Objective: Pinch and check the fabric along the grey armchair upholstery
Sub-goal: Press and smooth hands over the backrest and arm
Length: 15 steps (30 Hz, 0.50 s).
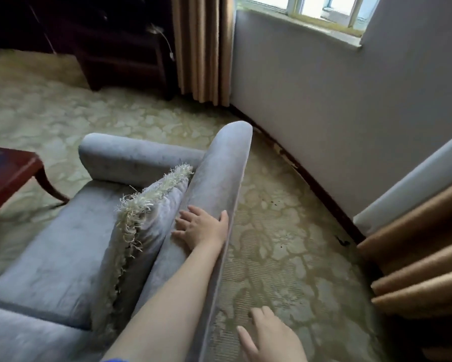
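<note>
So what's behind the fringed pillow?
The chair's grey back, which the pillow leans on. The left hand rests on its top. The fabric right behind the pillow is covered.

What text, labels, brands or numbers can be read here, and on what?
None: no word, label, brand or number shows anywhere in the head view.
The grey velvet armchair, the grey fringed cushion and the dark red wooden table bear no markings.

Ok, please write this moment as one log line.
left hand: flat on grey armchair, thumb over edge, no pinch | right hand: open, beside chair | cushion: on seat
</note>
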Motion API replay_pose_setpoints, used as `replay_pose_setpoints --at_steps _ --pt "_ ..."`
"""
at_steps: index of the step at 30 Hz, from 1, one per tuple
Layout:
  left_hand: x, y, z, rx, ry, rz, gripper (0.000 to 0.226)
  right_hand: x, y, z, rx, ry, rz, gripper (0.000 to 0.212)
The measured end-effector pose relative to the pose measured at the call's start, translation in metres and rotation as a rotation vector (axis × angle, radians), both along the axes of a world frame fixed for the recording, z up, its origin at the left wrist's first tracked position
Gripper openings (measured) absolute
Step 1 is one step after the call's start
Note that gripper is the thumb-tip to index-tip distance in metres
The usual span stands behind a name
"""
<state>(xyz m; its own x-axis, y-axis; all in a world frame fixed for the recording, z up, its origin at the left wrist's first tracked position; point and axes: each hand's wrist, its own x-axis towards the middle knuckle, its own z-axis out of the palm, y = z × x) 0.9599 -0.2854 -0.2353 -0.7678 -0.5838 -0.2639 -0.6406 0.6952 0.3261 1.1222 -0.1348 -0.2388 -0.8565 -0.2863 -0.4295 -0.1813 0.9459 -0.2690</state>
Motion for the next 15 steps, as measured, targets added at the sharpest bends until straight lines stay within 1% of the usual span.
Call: replay_pose_setpoints --at_steps 3,6,8,10,12,15 --pt "-0.004 0.005 -0.003 -0.08 -0.004 -0.014 0.09 -0.046 0.033 0.01 0.031 0.056 0.06 0.042" --pt "-0.007 0.003 -0.01 -0.128 0.003 -0.02 0.09 -0.103 0.042 0.022 0.08 0.183 0.149 0.038" --pt "-0.007 0.003 -0.012 -0.15 0.006 -0.027 0.089 -0.14 0.036 0.03 0.111 0.263 0.216 0.036" --pt "-0.006 0.004 -0.014 -0.163 0.013 -0.038 0.088 -0.174 0.024 0.04 0.122 0.305 0.271 0.034" --pt "-0.006 0.004 -0.014 -0.168 0.016 -0.037 0.088 -0.204 0.008 0.048 0.095 0.344 0.327 0.032" --pt "-0.004 0.004 -0.017 -0.177 0.017 -0.03 0.091 -0.249 -0.022 0.057 0.04 0.453 0.445 0.032"
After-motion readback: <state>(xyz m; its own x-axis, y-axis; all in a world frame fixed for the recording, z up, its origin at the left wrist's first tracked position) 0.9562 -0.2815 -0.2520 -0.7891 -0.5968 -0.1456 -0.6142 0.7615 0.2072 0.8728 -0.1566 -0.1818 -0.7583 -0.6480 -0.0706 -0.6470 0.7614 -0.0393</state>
